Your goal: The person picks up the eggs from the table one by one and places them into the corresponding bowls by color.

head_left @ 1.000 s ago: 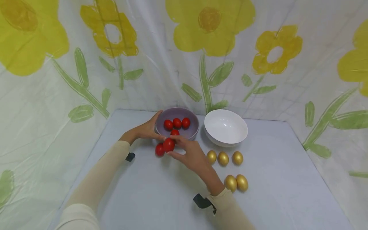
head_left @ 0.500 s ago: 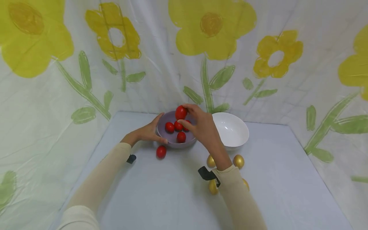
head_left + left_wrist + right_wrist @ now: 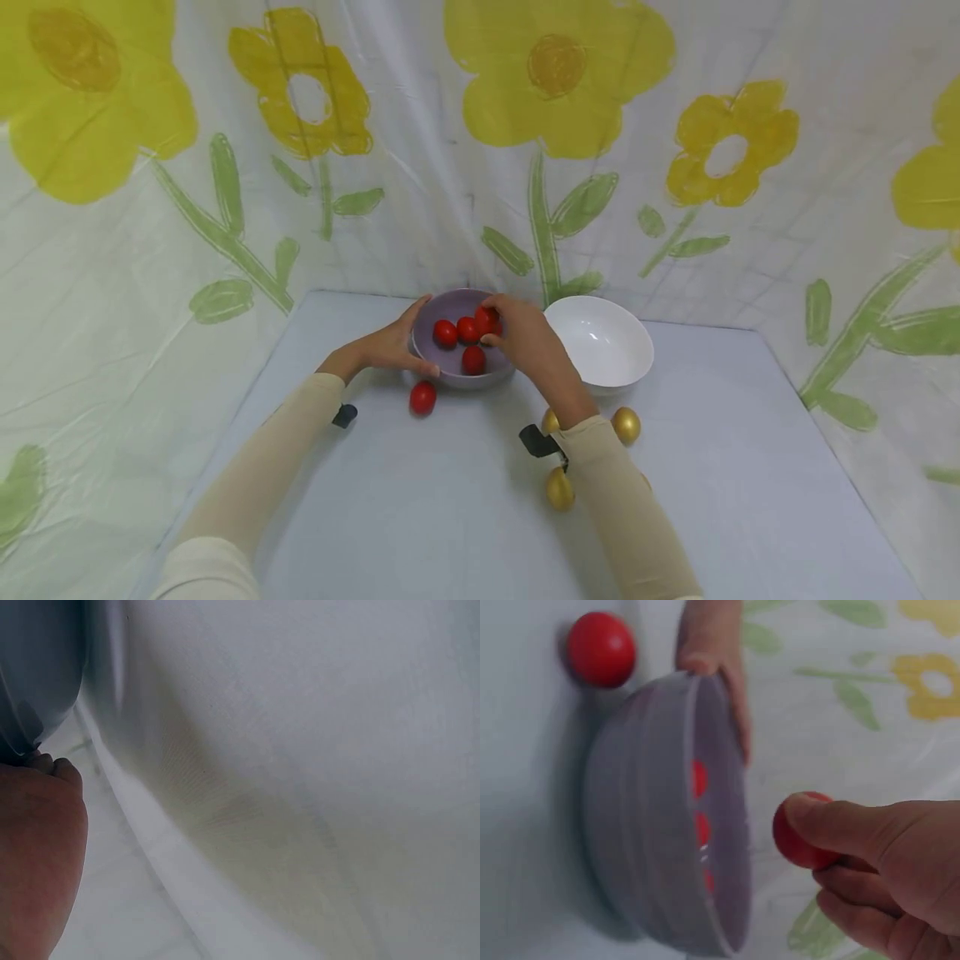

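My left hand (image 3: 382, 343) holds the left side of a purple bowl (image 3: 452, 302), thumb at the front and fingers toward the back. The left wrist view shows that hand (image 3: 37, 855) against the bowl's dark outer wall (image 3: 41, 667). Between the thumb and fingers of my right hand (image 3: 534, 337) a red egg (image 3: 486, 320) is pinched over the bowl's right part. In the right wrist view this egg (image 3: 804, 841) appears just beyond the rim. Several red eggs (image 3: 446, 334) lie inside the bowl. Another red egg (image 3: 423, 398) rests on the table in front of it.
A white bowl (image 3: 600, 337) stands right of the purple one, partly behind my right hand. Gold eggs (image 3: 626, 425) lie in front of it, some hidden by the right forearm. A flower-printed curtain (image 3: 420, 208) hangs behind the table (image 3: 420, 500).
My right hand has carried the red egg from the table in front up over the purple bowl, then lowered it toward the bowl's right side. The left hand stays at the bowl.
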`<action>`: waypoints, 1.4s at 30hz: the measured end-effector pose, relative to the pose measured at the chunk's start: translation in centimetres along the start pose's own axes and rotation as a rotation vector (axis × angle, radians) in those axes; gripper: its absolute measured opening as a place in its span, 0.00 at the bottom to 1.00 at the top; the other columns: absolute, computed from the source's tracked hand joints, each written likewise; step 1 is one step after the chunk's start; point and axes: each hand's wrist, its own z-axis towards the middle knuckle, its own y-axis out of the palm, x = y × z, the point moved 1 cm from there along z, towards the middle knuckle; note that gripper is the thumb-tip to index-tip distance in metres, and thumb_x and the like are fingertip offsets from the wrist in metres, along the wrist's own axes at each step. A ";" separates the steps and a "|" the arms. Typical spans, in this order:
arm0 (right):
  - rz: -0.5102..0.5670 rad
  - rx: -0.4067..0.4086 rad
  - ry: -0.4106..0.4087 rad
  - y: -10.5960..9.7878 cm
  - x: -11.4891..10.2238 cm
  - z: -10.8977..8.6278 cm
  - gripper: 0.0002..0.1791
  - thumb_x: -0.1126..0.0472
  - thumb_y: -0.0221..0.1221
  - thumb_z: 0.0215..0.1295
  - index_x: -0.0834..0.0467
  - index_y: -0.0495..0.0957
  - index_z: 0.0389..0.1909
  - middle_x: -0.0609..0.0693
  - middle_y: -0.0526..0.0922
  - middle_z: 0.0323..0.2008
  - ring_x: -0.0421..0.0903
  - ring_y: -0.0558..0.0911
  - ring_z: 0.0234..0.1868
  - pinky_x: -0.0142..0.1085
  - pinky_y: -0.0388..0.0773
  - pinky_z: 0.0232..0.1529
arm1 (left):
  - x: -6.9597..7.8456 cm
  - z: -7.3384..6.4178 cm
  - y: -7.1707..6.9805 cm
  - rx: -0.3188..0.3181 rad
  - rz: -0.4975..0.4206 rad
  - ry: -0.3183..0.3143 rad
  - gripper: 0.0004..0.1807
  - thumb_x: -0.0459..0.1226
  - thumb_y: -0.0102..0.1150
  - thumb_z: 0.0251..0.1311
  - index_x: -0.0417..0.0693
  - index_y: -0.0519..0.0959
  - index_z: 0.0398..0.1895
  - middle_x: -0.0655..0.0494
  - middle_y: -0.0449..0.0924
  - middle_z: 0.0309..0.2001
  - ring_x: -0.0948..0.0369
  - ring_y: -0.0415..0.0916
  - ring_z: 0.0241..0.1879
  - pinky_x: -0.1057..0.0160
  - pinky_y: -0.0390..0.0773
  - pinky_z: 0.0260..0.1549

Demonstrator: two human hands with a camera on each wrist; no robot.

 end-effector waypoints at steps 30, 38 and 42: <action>-0.199 -0.238 0.006 6.3 0.2 2.3 0.21 0.66 0.75 0.62 0.57 0.85 0.56 0.53 0.88 0.46 0.50 0.84 0.44 0.42 0.85 0.52 | 0.1 -0.1 0.3 0.003 0.001 -0.016 0.78 0.59 0.83 0.46 0.60 0.32 0.87 0.56 0.48 0.83 0.51 0.53 0.78 0.39 0.67 0.72; -0.189 -0.218 0.016 6.1 0.1 2.0 0.17 0.65 0.77 0.60 0.56 0.86 0.49 0.49 0.85 0.36 0.48 0.80 0.39 0.39 0.83 0.44 | 0.3 0.0 0.2 -0.001 0.017 -0.019 0.77 0.61 0.83 0.46 0.64 0.32 0.87 0.56 0.49 0.82 0.50 0.54 0.77 0.39 0.69 0.71; -0.188 -0.209 0.006 6.2 0.0 2.1 0.17 0.65 0.77 0.60 0.56 0.86 0.49 0.49 0.85 0.37 0.48 0.80 0.38 0.39 0.83 0.45 | 0.2 -0.1 0.1 0.000 0.008 -0.030 0.77 0.60 0.83 0.46 0.64 0.32 0.87 0.56 0.48 0.82 0.50 0.54 0.77 0.38 0.69 0.71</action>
